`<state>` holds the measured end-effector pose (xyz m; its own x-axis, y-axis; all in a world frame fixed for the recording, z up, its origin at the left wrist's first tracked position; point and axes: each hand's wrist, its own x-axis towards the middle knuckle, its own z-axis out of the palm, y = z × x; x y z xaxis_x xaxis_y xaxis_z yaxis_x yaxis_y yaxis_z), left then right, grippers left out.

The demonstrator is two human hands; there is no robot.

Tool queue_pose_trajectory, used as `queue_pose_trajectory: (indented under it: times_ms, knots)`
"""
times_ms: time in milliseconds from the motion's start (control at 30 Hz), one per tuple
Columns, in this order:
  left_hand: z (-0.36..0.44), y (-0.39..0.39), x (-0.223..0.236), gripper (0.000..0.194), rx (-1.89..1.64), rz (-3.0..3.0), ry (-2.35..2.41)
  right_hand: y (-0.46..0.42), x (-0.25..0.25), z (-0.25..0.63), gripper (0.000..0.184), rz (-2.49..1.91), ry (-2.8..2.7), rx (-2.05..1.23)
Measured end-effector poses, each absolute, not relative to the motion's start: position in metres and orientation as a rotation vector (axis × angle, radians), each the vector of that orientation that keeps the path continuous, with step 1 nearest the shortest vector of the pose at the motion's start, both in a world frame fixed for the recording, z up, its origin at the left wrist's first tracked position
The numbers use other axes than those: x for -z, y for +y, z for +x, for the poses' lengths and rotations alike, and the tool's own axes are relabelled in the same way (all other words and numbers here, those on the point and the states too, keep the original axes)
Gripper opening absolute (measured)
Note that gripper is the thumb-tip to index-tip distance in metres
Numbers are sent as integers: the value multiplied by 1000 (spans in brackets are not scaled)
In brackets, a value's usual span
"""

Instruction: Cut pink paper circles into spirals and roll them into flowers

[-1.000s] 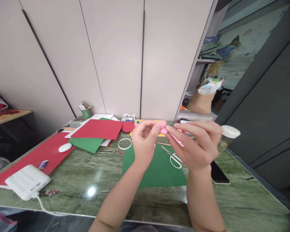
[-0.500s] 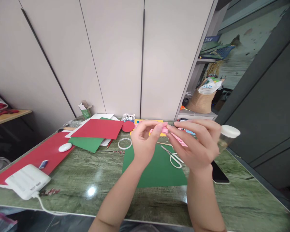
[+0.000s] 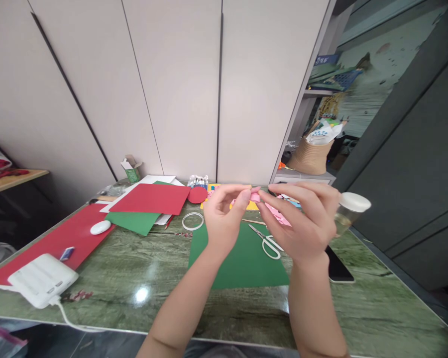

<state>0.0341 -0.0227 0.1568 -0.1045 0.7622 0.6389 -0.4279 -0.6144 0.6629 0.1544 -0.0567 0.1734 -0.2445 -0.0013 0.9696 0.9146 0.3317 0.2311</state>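
Observation:
A small curled piece of pink paper (image 3: 255, 197) is pinched between my two hands, above the far part of the table. My left hand (image 3: 226, 214) grips its left side with thumb and forefinger. From the right, my right hand (image 3: 304, 219) pinches it with thumb and fingertips. Beneath the hands lies a green sheet (image 3: 239, 263), with white-handled scissors (image 3: 268, 243) on it, blades pointing up and left. More pink paper (image 3: 278, 215) shows behind my right hand, partly hidden by the fingers.
A white tape ring (image 3: 192, 221) lies left of the green sheet. Red sheets (image 3: 149, 199) and a white power adapter (image 3: 43, 279) with a cable are farther left. A dark phone (image 3: 339, 266) and a lidded clear cup (image 3: 349, 211) stand to the right.
The pink paper has turned slightly between my fingertips, showing more of its curled side. Both hands have stayed nearly in place.

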Motion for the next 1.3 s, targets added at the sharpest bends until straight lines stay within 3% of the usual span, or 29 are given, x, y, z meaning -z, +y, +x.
queue_pose_trajectory:
  times_ms: [400,867,1300]
  knots:
    - [31,-13,-151,27,-1792,1537,176,-59,-171,154,23,-914,-1535,1010]
    - [33,-7,-151,24,-1812,1562,346,-59,-172,154,9,-1006,-1536,735]
    - [25,-3,-156,28,-1574,1521,440,-45,-173,163,7,-1090,-1646,-181]
